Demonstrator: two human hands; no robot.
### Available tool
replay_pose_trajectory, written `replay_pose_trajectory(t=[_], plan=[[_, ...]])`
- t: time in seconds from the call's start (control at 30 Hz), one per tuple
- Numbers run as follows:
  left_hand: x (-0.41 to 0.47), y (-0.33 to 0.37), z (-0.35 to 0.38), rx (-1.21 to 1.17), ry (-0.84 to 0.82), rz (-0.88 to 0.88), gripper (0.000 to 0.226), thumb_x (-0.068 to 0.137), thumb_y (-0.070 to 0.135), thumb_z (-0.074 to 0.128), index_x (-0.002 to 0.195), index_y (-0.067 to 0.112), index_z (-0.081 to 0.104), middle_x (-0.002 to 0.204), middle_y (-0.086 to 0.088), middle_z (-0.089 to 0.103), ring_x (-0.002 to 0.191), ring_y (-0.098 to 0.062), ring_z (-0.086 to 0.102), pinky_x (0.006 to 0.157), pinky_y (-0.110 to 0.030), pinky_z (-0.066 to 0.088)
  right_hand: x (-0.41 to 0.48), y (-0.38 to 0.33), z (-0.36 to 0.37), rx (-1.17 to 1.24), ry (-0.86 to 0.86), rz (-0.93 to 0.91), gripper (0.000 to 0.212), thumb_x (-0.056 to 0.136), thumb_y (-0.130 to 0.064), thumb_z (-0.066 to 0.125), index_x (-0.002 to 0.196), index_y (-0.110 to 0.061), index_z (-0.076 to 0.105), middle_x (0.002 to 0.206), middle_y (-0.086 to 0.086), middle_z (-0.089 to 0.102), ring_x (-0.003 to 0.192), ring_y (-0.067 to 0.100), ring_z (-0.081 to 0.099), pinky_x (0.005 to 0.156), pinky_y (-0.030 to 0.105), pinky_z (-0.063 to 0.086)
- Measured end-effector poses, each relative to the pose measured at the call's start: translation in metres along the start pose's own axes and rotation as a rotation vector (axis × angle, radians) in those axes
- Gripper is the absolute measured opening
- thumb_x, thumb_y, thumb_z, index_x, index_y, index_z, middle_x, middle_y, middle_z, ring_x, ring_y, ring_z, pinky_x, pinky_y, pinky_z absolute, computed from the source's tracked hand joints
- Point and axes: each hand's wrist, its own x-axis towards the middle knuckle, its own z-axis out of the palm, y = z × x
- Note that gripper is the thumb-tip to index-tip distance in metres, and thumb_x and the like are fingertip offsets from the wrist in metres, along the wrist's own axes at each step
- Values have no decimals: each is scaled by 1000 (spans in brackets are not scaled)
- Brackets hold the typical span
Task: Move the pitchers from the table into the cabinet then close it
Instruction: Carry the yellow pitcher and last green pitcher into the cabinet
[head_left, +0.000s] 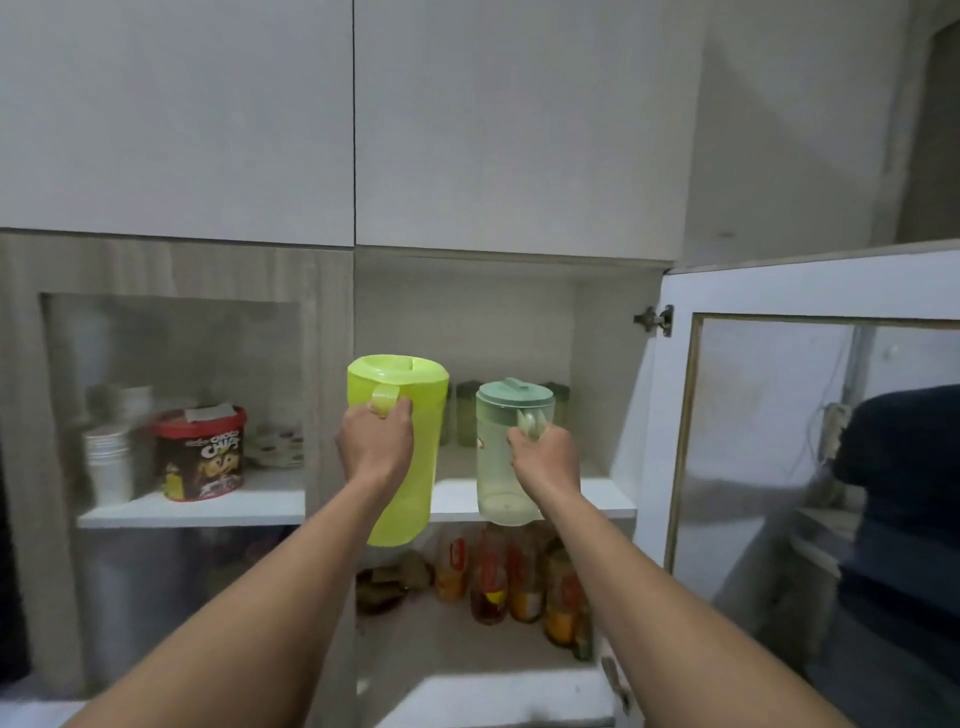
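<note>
My left hand grips the handle of a lime-green pitcher with a matching lid. It hangs in the air at the front of the open cabinet, its base below the shelf edge. My right hand grips the handle of a smaller pale clear pitcher with a green lid, its base at the front edge of the white shelf. The cabinet door, with a glass pane, stands open at the right.
Small dark jars stand at the back of the shelf behind the pitchers. Several bottles fill the lower shelf. The left compartment, behind a shut glass door, holds a red Choco Chips tub and stacked cups.
</note>
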Motion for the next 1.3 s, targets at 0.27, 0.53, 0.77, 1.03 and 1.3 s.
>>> replay_pose_trajectory(t=[0.27, 0.53, 0.77, 1.03, 1.3], plan=[[53, -31, 86, -82, -105, -23, 41, 84, 31, 62, 52, 12, 45, 51, -5, 46, 58, -31, 48, 62, -40, 45, 87, 24, 16, -22, 88, 38, 21, 87, -29, 62, 82, -9, 67, 81, 12, 73, 80, 32, 70, 71, 39, 54], [110, -53, 165, -107, -142, -5, 42, 83, 28, 62, 50, 13, 41, 48, -3, 41, 54, -29, 42, 58, -33, 38, 162, 48, 30, 0, 150, 90, 16, 90, -22, 61, 79, -11, 66, 71, 6, 63, 62, 22, 58, 59, 31, 45], [141, -87, 241, -189, -206, -59, 40, 80, 27, 59, 48, 13, 40, 46, 0, 42, 52, -26, 41, 58, -34, 40, 234, 92, 42, 6, 186, 166, 16, 89, -22, 62, 84, -8, 70, 77, 8, 70, 68, 24, 63, 60, 30, 45], [165, -131, 345, -160, -249, -104, 35, 85, 28, 63, 58, 6, 59, 61, -13, 63, 64, -31, 63, 64, -38, 49, 330, 155, 60, -51, 194, 210, 26, 86, -28, 68, 90, -3, 73, 85, 15, 73, 70, 27, 64, 60, 27, 45], [179, -166, 422, 60, -306, -130, 47, 98, 29, 46, 57, 6, 45, 71, -20, 63, 83, -40, 62, 65, -34, 30, 398, 202, 77, -114, 158, 208, 17, 89, -27, 70, 92, -11, 68, 84, 6, 66, 82, 29, 63, 70, 29, 41]])
